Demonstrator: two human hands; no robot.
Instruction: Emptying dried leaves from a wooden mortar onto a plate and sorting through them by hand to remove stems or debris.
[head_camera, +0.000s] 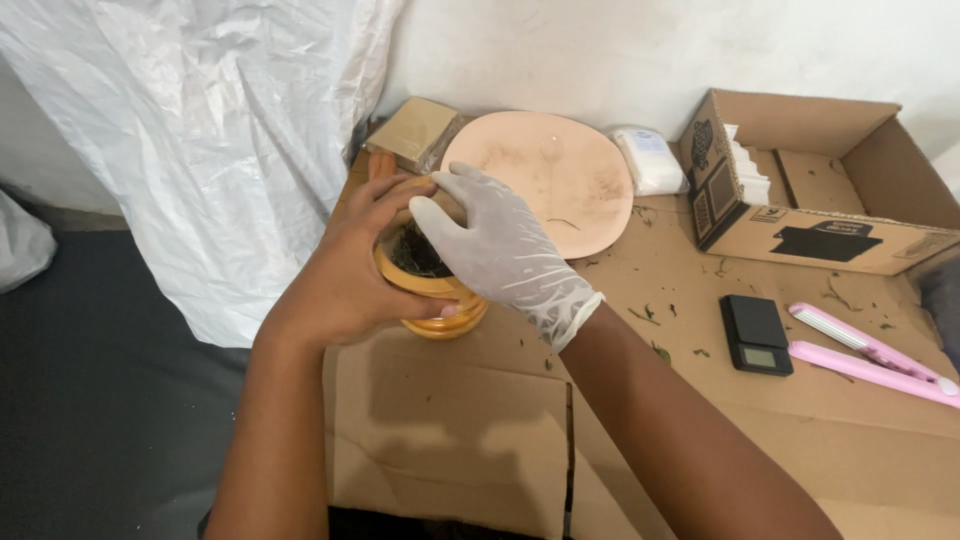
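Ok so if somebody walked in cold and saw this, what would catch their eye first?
Probably the two hands at the centre: the bare left hand wraps around an orange jar with dark dried leaves in it, while the gloved right hand reaches its fingers into the mouth. Just behind them lies a peach plate with brown stains, and off to the right on the cardboard sit a small black scale and a pink hair straightener.

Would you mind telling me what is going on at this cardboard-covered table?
A person's bare left hand wraps around a round orange jar holding dark dried plant material, while the right hand, in a white disposable glove, reaches its fingers into the jar's mouth. Behind it lies a pale peach plate; to the right sit a small black pocket scale and a pink hair straightener.
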